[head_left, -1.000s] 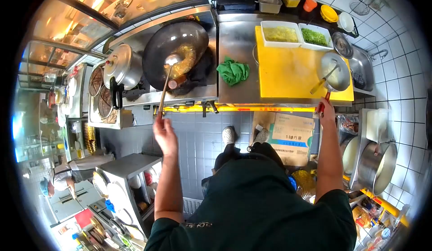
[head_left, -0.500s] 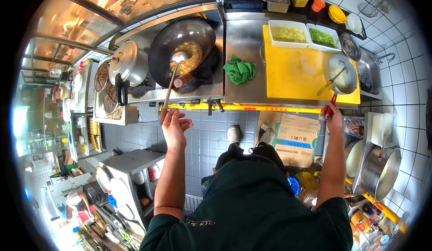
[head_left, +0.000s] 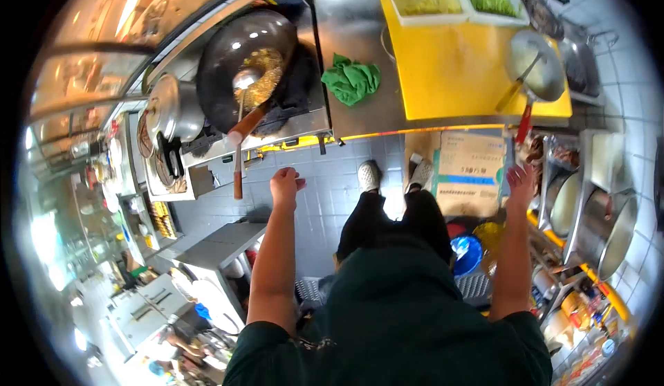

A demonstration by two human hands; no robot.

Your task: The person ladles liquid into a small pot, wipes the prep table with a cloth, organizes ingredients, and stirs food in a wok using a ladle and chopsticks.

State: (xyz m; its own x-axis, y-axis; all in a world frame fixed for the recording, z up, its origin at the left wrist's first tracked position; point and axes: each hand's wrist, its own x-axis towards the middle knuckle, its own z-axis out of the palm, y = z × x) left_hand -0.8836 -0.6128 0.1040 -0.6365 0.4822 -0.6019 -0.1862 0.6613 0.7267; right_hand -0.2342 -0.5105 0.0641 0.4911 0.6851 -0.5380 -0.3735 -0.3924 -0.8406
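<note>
My left hand is empty, its fingers loosely curled and slightly apart, to the right of the ladle. The ladle's bowl rests in the food in the black wok; its handle hangs over the stove's front edge beside the wok's wooden handle. My right hand is open and empty, just below the red handle of the small pan. That pan sits on the yellow board with a yellow-handled utensil in it. A crumpled green cloth lies between stove and board.
White tubs of yellow and green food stand behind. A lidded pot is left of the wok. Cardboard lies on the floor. Large pots stand at right, a grey cabinet at left.
My left hand has let go of the ladle and moved right. My right hand has let go of the pan's red handle and dropped below it. The view has shifted, with the counter higher.
</note>
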